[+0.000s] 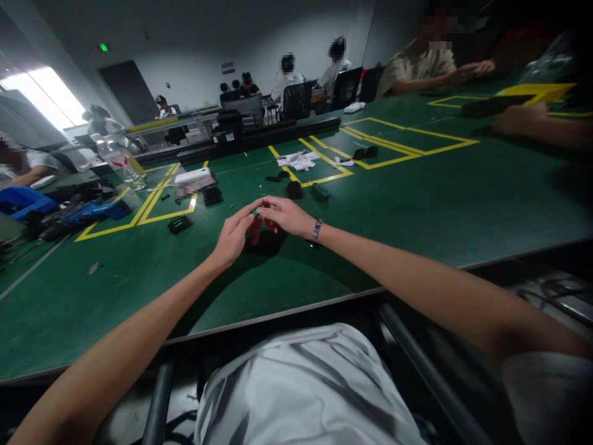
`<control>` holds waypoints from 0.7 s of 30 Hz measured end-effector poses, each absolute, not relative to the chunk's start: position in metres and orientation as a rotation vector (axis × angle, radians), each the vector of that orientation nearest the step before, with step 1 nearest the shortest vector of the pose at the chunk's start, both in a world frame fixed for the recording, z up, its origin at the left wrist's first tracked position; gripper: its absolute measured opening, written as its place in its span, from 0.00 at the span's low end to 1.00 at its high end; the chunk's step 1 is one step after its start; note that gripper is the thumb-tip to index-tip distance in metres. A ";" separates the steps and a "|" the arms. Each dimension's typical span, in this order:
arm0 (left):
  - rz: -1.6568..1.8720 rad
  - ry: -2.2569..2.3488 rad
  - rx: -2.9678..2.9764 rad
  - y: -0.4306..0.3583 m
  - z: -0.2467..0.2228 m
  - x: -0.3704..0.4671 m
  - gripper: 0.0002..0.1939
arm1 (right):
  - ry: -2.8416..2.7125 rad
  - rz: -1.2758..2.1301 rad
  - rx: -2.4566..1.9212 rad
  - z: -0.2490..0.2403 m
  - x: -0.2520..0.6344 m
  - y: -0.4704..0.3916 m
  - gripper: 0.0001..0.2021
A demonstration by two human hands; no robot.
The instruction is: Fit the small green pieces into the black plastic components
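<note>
Starting far left of the frame, there's a blue bin (pixel 23 201) at the edge, then a clear bottle (pixel 121 164) standing at the upper left, well apart from the work. Next along the tabletop (pixel 417 213), a black part with green on it (pixel 179 224) sits left of centre, with a black block (pixel 213 196) just above and to its right; both look best left where they lie, out of the elbows' way.

And here's the action, just left of the frame's centre! The left hand (pixel 233 235) comes up from the lower left, thumb and fingers bent into a pinching grip on a small green piece (pixel 254 212). In from the right comes the right hand (pixel 288 216), a band (pixel 317 228) at its wrist, its grip also pinching at that piece, fingertips meeting the left's. The piece is between them, mostly covered; which hand carries the load, I cannot tell. Good practice here, I'd judge: let one hand hold steady, have the other do the fine work with light thumb pressure, and keep low over the tabletop so a slip lands softly. Tilting the knuckles aside would give a clearer look, too.

Right of the hands, a dark block (pixel 294 189) and a green block (pixel 320 192) sit near the right knuckles; a wide sweep could knock them. Far right, a co-worker's hand (pixel 525 120) is well apart.
</note>
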State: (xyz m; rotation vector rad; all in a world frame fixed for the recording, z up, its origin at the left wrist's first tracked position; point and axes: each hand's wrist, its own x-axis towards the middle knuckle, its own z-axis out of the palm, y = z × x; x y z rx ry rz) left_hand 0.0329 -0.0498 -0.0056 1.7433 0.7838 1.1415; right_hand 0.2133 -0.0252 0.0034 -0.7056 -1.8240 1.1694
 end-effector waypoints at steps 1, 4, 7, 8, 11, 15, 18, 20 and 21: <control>1.143 0.780 1.733 -0.050 -0.005 0.033 0.24 | -1.825 1.171 -0.708 0.004 0.213 -0.025 0.05; 1.148 0.782 1.725 -0.050 -0.005 0.033 0.24 | -1.826 1.175 -0.712 0.003 0.213 -0.025 0.05; 1.136 0.779 1.737 -0.050 -0.006 0.033 0.24 | -1.823 1.185 -0.705 0.003 0.213 -0.024 0.05; 1.134 0.775 1.737 -0.050 -0.006 0.033 0.24 | -1.822 1.186 -0.703 0.002 0.213 -0.024 0.05; 1.137 0.765 1.724 -0.050 -0.006 0.033 0.24 | -1.827 1.178 -0.703 0.003 0.213 -0.024 0.05; 1.138 0.772 1.708 -0.051 -0.005 0.033 0.24 | -1.830 1.174 -0.709 0.004 0.213 -0.025 0.06; 1.135 0.774 1.712 -0.052 -0.004 0.033 0.24 | -1.830 1.169 -0.709 0.003 0.213 -0.025 0.06; 1.138 0.770 1.708 -0.052 -0.003 0.034 0.24 | -1.830 1.163 -0.712 0.003 0.213 -0.024 0.06; 1.140 0.768 1.703 -0.052 -0.003 0.034 0.25 | -1.830 1.163 -0.714 0.003 0.213 -0.024 0.06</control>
